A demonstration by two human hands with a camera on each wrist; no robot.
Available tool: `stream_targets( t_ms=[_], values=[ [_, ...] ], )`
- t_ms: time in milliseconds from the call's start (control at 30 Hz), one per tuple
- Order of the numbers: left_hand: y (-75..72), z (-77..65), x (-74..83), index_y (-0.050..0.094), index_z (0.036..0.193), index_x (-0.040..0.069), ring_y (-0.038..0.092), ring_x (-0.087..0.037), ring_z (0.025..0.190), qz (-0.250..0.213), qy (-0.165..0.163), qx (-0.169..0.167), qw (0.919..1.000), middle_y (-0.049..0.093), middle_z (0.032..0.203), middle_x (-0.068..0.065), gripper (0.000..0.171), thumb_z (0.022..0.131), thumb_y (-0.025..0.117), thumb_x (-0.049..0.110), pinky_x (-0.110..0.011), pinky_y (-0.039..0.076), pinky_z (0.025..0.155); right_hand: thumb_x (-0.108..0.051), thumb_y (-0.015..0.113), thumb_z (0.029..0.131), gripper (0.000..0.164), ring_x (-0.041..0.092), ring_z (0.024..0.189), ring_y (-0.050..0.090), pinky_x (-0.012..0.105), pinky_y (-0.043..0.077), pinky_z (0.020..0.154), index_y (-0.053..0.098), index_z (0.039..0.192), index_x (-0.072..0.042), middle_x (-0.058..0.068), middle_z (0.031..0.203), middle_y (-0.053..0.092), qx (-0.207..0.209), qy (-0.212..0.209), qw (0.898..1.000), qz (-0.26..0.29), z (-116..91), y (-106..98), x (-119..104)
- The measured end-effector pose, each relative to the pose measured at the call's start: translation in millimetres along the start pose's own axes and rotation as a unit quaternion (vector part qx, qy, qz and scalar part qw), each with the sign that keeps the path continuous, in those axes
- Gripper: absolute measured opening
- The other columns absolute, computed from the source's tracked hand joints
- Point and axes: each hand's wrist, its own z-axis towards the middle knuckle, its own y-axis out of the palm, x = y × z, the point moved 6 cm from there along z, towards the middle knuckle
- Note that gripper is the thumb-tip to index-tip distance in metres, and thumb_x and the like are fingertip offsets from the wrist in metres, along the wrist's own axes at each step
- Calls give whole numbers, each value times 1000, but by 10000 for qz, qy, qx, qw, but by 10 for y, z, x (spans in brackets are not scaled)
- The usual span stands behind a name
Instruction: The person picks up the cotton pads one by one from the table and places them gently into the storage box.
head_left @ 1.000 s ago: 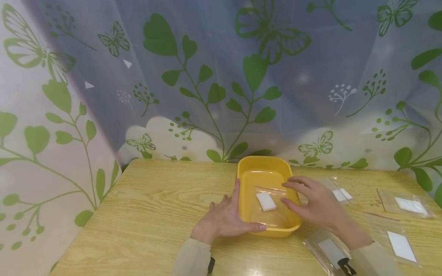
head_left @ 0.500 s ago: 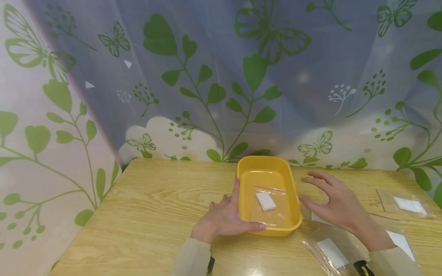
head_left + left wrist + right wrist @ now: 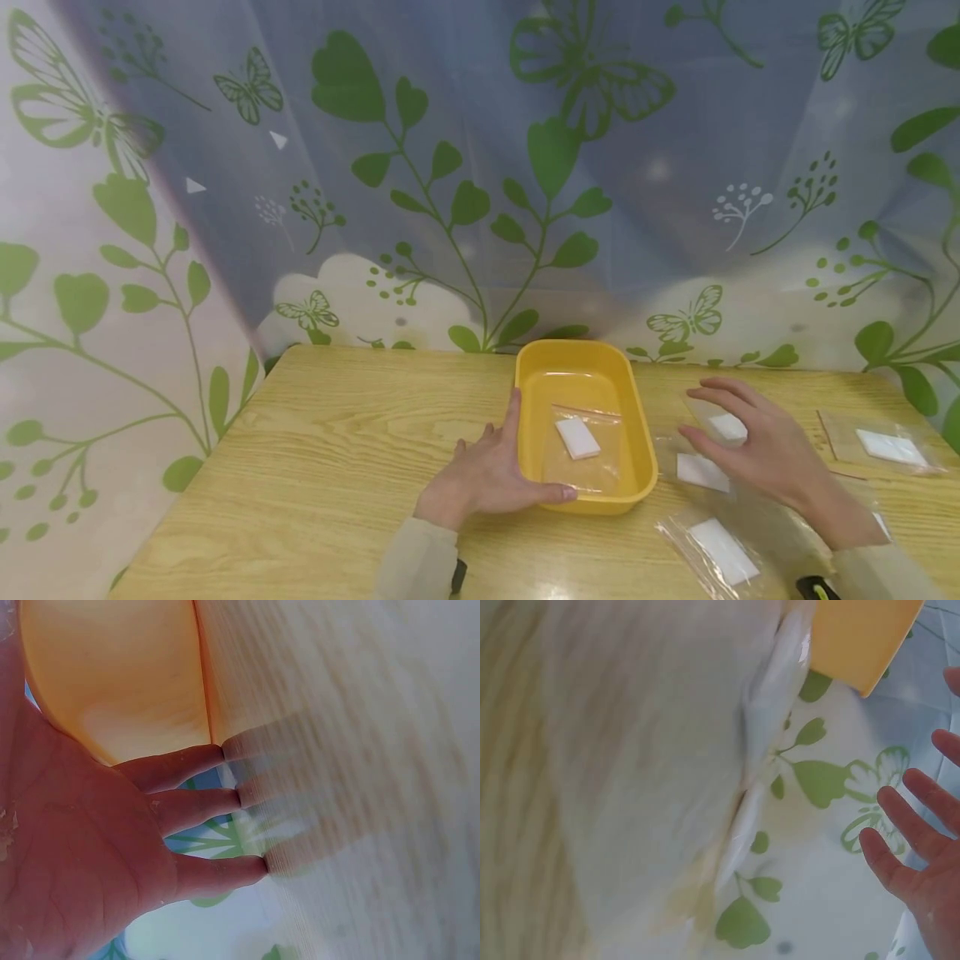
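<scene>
A yellow plastic bin (image 3: pixel 576 360) stands near the middle of the table, and a clear zip bag (image 3: pixel 592 475) with a white rectangular piece lies inside it. My left hand (image 3: pixel 487 479) rests against its left side and near corner, thumb along the front rim and index finger along the left rim. In the left wrist view, the left hand's other fingers (image 3: pixel 202 874) are straight with their tips on the table. Right of the bin, my right hand (image 3: pixel 765 454) is over the clear bags, fingers spread and slightly bent, holding nothing. The right wrist view shows its fingers (image 3: pixel 907 821) apart.
Several clear bags with white pieces lie on the right: one near the front (image 3: pixel 723 550), one beside the bin (image 3: pixel 702 472), another farther right (image 3: pixel 891 447). The wooden table (image 3: pixel 360 433) meets a leaf-and-butterfly patterned curtain (image 3: pixel 450 250) behind.
My right hand has moved right, from over the bin's right rim to above the bags, uncovering the bag beside the bin. The left hand and bin have stayed put.
</scene>
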Motion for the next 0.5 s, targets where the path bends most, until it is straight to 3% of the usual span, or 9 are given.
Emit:
stream_targets(
  t_ms=[300,500],
  values=[
    [-9,-8,-1,-20,163,25,35,-41,152,-38,32,18,10000,40,163,-17,141,71,68,86,-73,22,120,-17,91,73,47,20,109,62,14,42,87,75,117,-13,5,122,71,5,160,9999,49,-65,0,205],
    [-16,-9,3,-20,163,26,34,-41,153,-84,64,41,9999,38,164,-17,141,70,69,86,-73,21,120,-24,87,79,46,39,106,66,43,55,74,72,121,-12,13,125,69,-328,372,9987,-86,-94,15,369]
  ],
)
